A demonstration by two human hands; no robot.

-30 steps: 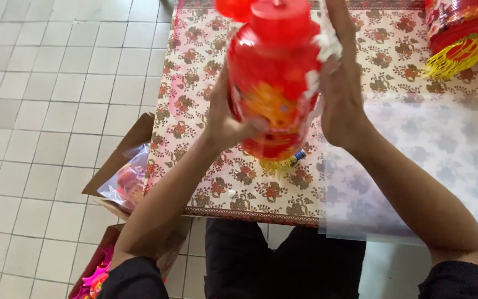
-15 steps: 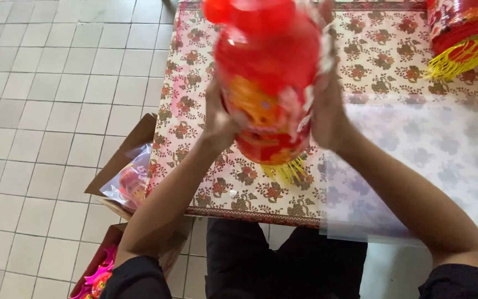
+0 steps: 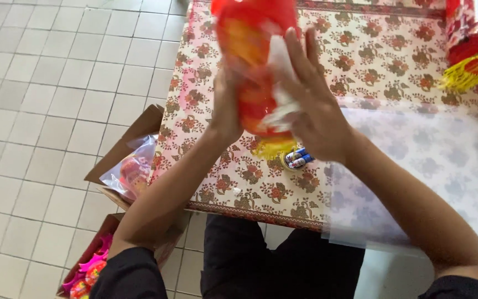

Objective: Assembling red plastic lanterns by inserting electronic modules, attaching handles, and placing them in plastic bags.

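A red lantern with gold decoration and a yellow tassel at its bottom is held up above the table, blurred by motion. My left hand presses against its left side. My right hand lies flat against its right side, fingers pointing up, over a white piece of clear wrapping on the lantern. The lantern's top runs past the upper frame edge. Under the tassel two small blue and white batteries lie on the table.
The table has a floral cloth. A clear plastic sheet lies on its right part. Another red lantern with yellow fringe stands far right. Open cardboard boxes with wrapped items sit on the tiled floor at left.
The lantern has tilted and shifted slightly right and upward between my hands. My right hand now lies further across its front, over the white wrapping.
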